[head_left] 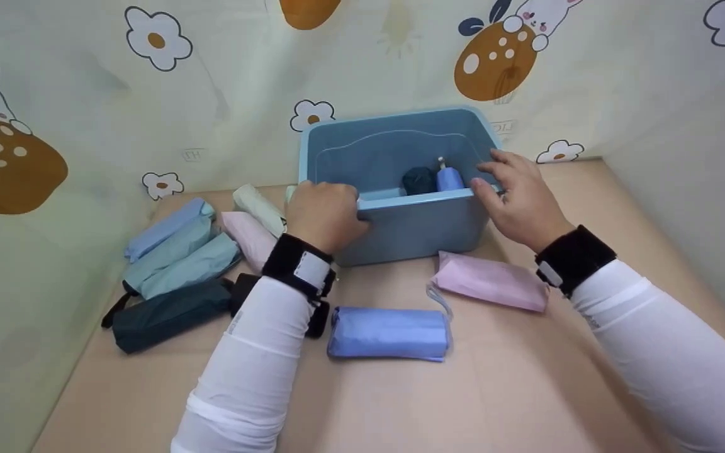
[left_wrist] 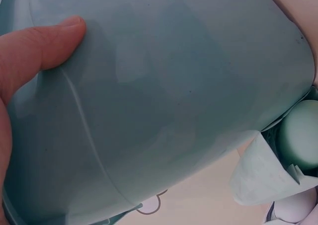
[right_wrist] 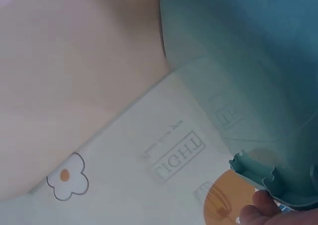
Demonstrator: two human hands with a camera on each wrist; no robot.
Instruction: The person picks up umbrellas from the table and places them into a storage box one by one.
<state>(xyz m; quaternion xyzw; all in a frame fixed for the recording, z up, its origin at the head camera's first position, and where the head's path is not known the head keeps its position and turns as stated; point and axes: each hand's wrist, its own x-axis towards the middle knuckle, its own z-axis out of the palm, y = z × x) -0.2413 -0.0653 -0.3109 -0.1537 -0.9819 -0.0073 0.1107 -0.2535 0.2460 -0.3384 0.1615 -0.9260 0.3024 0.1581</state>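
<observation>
A blue-grey plastic bin [head_left: 410, 229] stands upright near the back wall. My left hand [head_left: 326, 214] grips its front left corner, fingers over the rim; in the left wrist view the thumb [left_wrist: 59, 41] presses the outer wall. At the front right corner my right hand [head_left: 520, 198] holds the rim, fingers spread along the right side. The right wrist view has fingertips [right_wrist: 266, 205] right at the rim's edge. Inside the bin are a dark folded umbrella [head_left: 419, 180] and a blue folded umbrella [head_left: 449, 178]; their lower parts are hidden by the front wall.
Before the bin lie a blue folded umbrella [head_left: 389, 333] with a wrist loop and a pink one [head_left: 491, 281]. Several more lie at the left, including a dark green one [head_left: 174, 314] and a light pink one [head_left: 250, 239]. A patterned cloth [head_left: 230, 94] hangs behind.
</observation>
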